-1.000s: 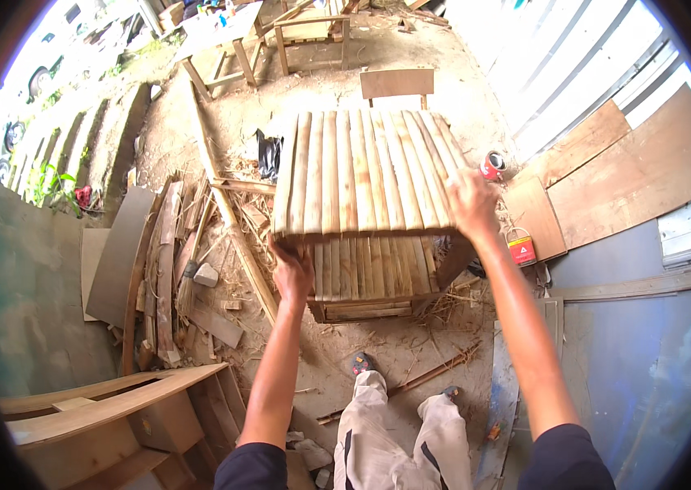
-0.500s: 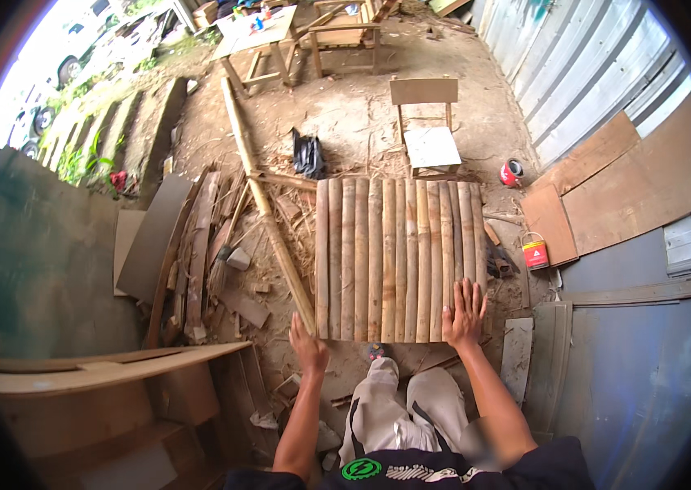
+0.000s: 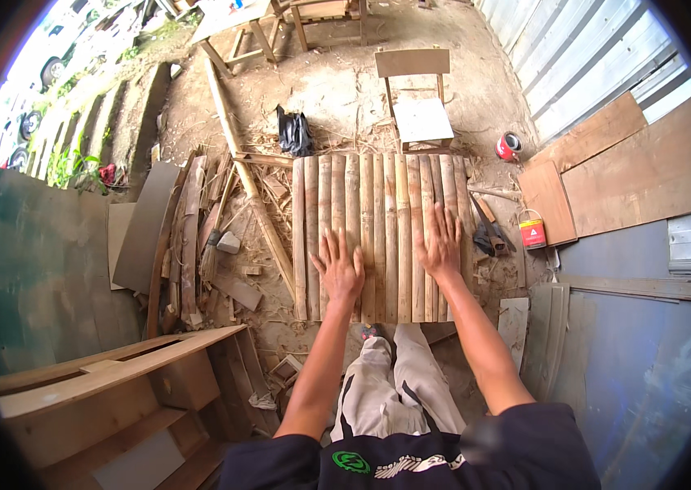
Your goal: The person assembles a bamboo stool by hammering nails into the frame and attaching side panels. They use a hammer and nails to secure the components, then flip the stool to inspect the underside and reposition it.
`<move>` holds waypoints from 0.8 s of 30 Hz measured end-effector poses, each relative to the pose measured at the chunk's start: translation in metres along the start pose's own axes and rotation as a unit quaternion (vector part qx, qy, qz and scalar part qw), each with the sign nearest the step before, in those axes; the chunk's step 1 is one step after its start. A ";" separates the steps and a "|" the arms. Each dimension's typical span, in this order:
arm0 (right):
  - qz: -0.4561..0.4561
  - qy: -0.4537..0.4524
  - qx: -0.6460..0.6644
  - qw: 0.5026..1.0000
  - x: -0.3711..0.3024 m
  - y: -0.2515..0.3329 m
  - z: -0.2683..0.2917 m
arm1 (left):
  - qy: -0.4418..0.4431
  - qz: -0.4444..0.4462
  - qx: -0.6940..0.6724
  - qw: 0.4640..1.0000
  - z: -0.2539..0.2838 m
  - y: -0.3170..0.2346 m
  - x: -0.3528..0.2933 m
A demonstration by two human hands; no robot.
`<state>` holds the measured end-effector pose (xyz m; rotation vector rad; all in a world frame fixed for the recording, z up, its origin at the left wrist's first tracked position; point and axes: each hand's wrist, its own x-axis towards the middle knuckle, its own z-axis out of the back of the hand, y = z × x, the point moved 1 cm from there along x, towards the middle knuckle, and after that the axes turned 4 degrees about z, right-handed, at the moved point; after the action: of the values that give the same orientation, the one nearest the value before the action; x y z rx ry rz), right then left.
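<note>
A tabletop of bamboo poles (image 3: 374, 220) laid side by side stands in front of my legs, its poles running away from me. My left hand (image 3: 341, 271) lies flat on its near left part, fingers spread. Farther right and a little farther out, my right hand (image 3: 441, 245) rests on the poles with its fingers stretched out. Neither hand holds anything. What supports the tabletop underneath is hidden.
A long wooden pole (image 3: 251, 188) slants along the left side. Scrap boards (image 3: 190, 237) lean farther left, above a wooden shelf (image 3: 129, 369). A chair (image 3: 421, 118) and black plastic bag (image 3: 293, 131) stand beyond; red paint cans (image 3: 532, 231) are at right.
My left hand has moved from the near left corner onto the poles. The right hand has slid inward and farther from me. The view has shifted.
</note>
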<state>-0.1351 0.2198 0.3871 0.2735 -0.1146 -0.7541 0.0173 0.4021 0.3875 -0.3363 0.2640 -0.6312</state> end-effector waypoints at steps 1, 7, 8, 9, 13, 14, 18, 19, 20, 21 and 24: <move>-0.020 -0.024 0.022 0.999 -0.003 -0.005 -0.010 | -0.014 -0.009 0.085 0.996 -0.005 -0.004 -0.002; 0.018 -0.048 0.047 0.998 -0.011 -0.018 -0.024 | -0.072 -0.007 0.103 0.992 -0.015 -0.008 0.000; 0.005 -0.036 0.056 0.998 -0.010 -0.016 -0.023 | -0.032 0.019 0.093 0.995 -0.016 -0.007 -0.002; 0.005 -0.024 0.048 0.999 -0.008 -0.016 -0.020 | -0.055 0.003 0.084 0.995 -0.015 -0.009 -0.001; 0.000 -0.014 0.044 0.999 -0.008 -0.016 -0.017 | -0.052 0.015 0.096 0.994 -0.014 -0.011 -0.002; 0.007 -0.013 0.052 0.999 -0.011 -0.019 -0.017 | -0.054 0.018 0.103 0.993 -0.014 -0.012 -0.002; -0.017 -0.145 0.100 0.984 -0.029 -0.041 -0.010 | -0.019 0.050 0.142 0.988 -0.016 -0.012 0.002; -0.070 -0.116 0.127 0.983 -0.032 -0.048 -0.009 | -0.036 0.032 0.110 0.993 -0.017 -0.012 0.004; -0.131 -0.073 0.147 0.978 -0.040 -0.055 -0.010 | -0.042 0.030 0.111 0.992 -0.018 -0.011 0.004; -0.204 -0.005 0.164 0.965 -0.052 -0.058 -0.011 | -0.014 0.048 0.141 0.989 -0.018 -0.009 0.002; -0.270 -0.081 0.285 0.916 -0.063 -0.076 -0.016 | -0.037 0.028 0.120 0.992 -0.020 -0.007 0.000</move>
<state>-0.2283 0.2136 0.3496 0.8221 -0.4334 -1.2905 0.0073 0.3921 0.3723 -0.1191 0.1248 -0.5865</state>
